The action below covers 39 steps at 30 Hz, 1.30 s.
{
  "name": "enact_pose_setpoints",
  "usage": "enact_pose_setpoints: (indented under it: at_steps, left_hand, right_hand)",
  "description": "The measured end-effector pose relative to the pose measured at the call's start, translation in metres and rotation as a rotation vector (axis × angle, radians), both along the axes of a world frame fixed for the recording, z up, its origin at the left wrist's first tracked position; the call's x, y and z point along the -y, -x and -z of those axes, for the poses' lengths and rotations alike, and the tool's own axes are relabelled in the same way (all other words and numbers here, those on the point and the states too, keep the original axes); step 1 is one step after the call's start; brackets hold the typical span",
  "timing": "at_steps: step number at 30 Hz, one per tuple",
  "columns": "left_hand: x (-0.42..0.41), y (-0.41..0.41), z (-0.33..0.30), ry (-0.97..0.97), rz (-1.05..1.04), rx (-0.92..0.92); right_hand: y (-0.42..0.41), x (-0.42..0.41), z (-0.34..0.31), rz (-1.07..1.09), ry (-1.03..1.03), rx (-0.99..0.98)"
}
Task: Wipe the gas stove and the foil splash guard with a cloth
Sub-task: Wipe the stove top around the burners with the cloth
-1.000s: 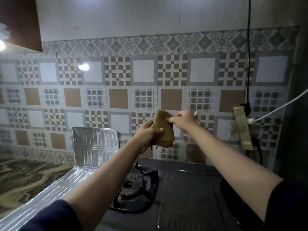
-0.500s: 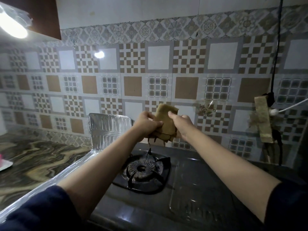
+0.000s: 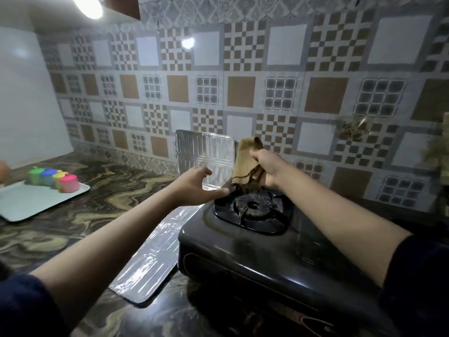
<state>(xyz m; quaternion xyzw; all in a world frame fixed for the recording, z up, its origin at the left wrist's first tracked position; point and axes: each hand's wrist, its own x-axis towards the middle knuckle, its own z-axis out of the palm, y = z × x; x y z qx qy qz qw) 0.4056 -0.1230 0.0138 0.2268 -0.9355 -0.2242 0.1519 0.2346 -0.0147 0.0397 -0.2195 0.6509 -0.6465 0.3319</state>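
Note:
A black gas stove (image 3: 272,259) stands on the marbled counter, its round burner (image 3: 254,205) at the far left corner. A silver foil splash guard (image 3: 206,154) stands upright behind the stove's left corner, and another panel of it lies flat along the stove's left side. My right hand (image 3: 269,170) holds a folded tan cloth (image 3: 246,161) with frayed threads just above the burner, beside the upright foil. My left hand (image 3: 196,188) is empty, fingers spread, low in front of the upright foil panel near the stove's corner.
A pale tray (image 3: 36,203) with several coloured small containers (image 3: 54,177) sits on the counter at far left. The patterned tile wall (image 3: 279,93) runs close behind the stove. A lamp glares at top left. Something brownish hangs at the right edge.
My left hand has let go of the cloth and dropped toward the foil. The right hand keeps the cloth and has lowered it over the burner. The view has swung left and down.

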Motion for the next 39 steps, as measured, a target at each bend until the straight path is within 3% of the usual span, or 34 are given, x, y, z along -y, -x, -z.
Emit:
enact_pose_setpoints:
  at_steps: [3,7,12,14,18,26,39]
  left_hand:
    - [0.01,-0.036,0.036,0.251,0.025,0.294]
    - [0.013,-0.066,0.094,0.295,0.063,0.55]
    - [0.01,-0.08,0.121,0.242,0.05,0.515]
    - [0.013,-0.08,0.123,0.255,0.059,0.478]
    - [0.019,-0.079,0.12,0.312,0.081,0.465]
    - [0.022,-0.081,0.138,0.311,0.064,0.405]
    - [0.023,-0.083,0.145,0.377,0.009,0.381]
  right_hand:
    - [-0.02,0.02,0.019,-0.024,-0.186,-0.22]
    - [-0.054,0.041,0.044,-0.056,-0.499,-0.789]
    - [-0.098,0.056,0.072,-0.246,-0.504,-1.321]
    - [-0.106,0.06,0.084,-0.348,-0.557,-1.45]
    - [-0.103,0.066,0.098,-0.441,-0.717,-1.43]
    - [-0.1,0.045,0.115,-0.573,-0.768,-1.366]
    - [-0.1,-0.009,0.12,-0.58,-0.648,-1.318]
